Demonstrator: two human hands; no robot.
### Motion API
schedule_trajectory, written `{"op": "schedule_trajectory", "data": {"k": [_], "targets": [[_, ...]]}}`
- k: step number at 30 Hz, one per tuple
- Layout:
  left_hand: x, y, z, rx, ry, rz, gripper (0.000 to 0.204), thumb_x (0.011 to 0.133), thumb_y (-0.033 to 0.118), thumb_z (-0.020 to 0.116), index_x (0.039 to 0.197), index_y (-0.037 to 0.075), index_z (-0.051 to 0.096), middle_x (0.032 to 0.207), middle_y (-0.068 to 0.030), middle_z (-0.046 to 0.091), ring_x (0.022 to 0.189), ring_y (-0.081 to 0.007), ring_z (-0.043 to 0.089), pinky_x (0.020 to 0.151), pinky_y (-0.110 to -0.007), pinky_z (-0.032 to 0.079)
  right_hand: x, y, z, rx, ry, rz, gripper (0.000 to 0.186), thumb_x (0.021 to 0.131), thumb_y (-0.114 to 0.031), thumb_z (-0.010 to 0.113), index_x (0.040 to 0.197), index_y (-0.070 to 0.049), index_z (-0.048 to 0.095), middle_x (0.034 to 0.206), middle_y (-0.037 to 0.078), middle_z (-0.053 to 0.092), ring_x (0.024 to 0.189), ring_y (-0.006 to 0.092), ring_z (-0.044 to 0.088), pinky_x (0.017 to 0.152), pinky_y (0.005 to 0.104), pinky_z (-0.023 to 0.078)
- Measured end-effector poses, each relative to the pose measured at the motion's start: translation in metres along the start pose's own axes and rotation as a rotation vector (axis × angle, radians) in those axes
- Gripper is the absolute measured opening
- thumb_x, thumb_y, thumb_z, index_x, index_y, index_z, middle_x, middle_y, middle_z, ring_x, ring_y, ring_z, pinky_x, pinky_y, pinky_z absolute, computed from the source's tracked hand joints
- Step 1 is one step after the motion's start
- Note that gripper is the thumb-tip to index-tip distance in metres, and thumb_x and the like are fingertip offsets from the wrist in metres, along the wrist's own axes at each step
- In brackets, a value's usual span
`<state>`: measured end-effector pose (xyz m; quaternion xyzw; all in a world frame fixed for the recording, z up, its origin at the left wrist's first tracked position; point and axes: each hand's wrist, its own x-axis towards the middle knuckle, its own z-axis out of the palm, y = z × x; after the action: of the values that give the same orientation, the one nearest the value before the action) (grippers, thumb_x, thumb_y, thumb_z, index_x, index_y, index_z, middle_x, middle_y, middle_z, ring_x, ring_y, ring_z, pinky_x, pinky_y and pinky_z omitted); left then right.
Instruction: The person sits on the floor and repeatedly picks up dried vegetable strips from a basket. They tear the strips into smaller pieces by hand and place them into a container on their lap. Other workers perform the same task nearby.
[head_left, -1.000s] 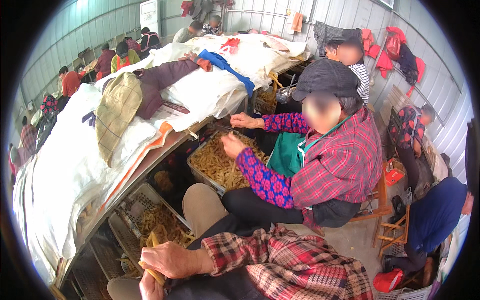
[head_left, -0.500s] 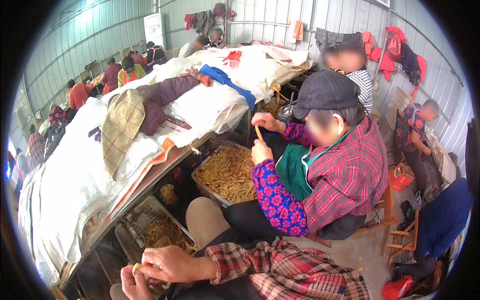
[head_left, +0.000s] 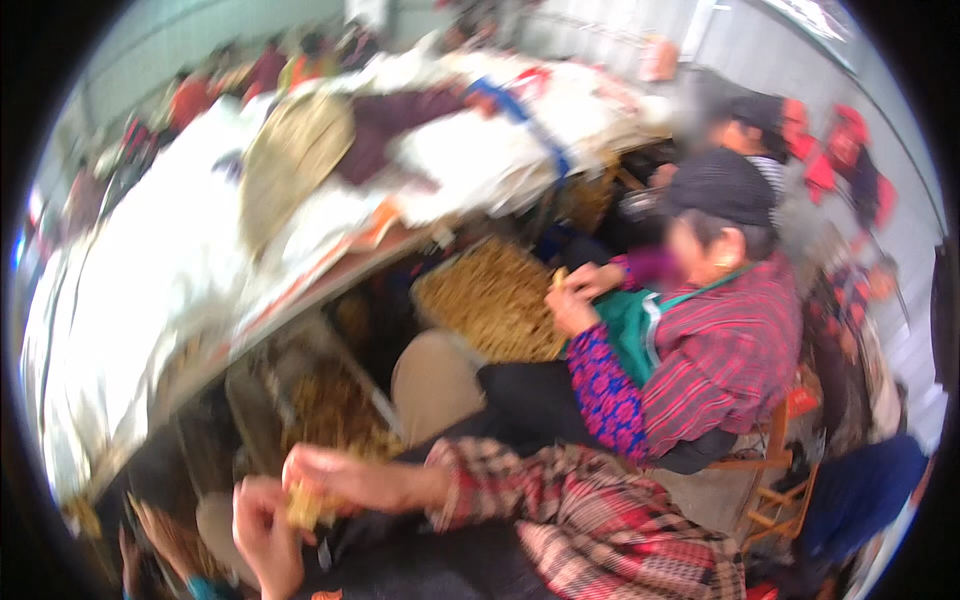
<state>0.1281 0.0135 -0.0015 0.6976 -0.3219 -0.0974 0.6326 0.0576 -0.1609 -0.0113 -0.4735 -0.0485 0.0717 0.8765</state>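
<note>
Low in the view, my left hand [head_left: 264,535] and my right hand [head_left: 335,478] meet over my dark-covered lap. Both are closed on a soft, pale-yellow piece [head_left: 308,507], its loose end hanging below the right fingers. Blur hides its exact kind and the fingertips. My right forearm wears a red, black and cream plaid sleeve [head_left: 590,510]. Just beyond my hands is a crate with brownish-yellow pieces [head_left: 335,408]. Farther off, a broad tray holds many similar yellowish strips [head_left: 490,300].
A seated co-worker [head_left: 715,340] at right pinches a yellow strip. Another person's hands [head_left: 165,535] show at lower left. A long table under white sheeting [head_left: 180,290] runs along the left, with a coat on it. A wooden stool [head_left: 785,510] stands at right.
The view has shifted and blurred. The pale-yellow piece between my hands now shows more of itself, spread and hanging. The co-worker's hands have come together; another person's hands have appeared at lower left.
</note>
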Motion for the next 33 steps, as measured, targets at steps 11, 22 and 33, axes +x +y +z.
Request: {"op": "schedule_trajectory", "data": {"k": [11,22,33], "targets": [[0.031,0.011,0.001,0.883,-0.113,0.597,0.027,0.078,0.022,0.071,0.1,0.008,0.062,0.093,-0.0058,0.057,0.089,-0.0227,0.059,0.096,-0.042,0.045,0.002,-0.036,-0.017,-1.176,0.023,-0.43,0.015,0.092,-0.014,0.065,0.083,-0.002,0.062,0.07,0.012,0.058,0.058,0.0293,0.058,0.055,0.0354,0.047],[0.021,0.007,-0.015,-0.058,-0.494,-0.349,0.036,0.106,0.028,0.043,0.095,-0.003,0.059,0.073,-0.0109,0.057,0.069,-0.0191,0.059,0.062,-0.032,0.049,0.004,-0.029,-0.038,-1.17,-0.265,-0.288,0.028,0.086,-0.028,0.074,0.083,-0.002,0.061,0.072,0.01,0.057,0.062,0.031,0.053,0.058,0.0391,0.042],[0.025,-0.031,0.015,-0.659,-0.413,-0.699,0.033,0.102,0.036,0.051,0.09,0.007,0.06,0.069,0.003,0.051,0.062,-0.0078,0.048,0.054,-0.027,0.039,0.021,0.017,-0.026,0.064,0.536,-0.289,0.035,0.108,-0.033,0.037,0.112,-0.002,0.055,0.092,0.016,0.068,0.087,0.0206,0.065,0.095,0.0369,0.048]]}}
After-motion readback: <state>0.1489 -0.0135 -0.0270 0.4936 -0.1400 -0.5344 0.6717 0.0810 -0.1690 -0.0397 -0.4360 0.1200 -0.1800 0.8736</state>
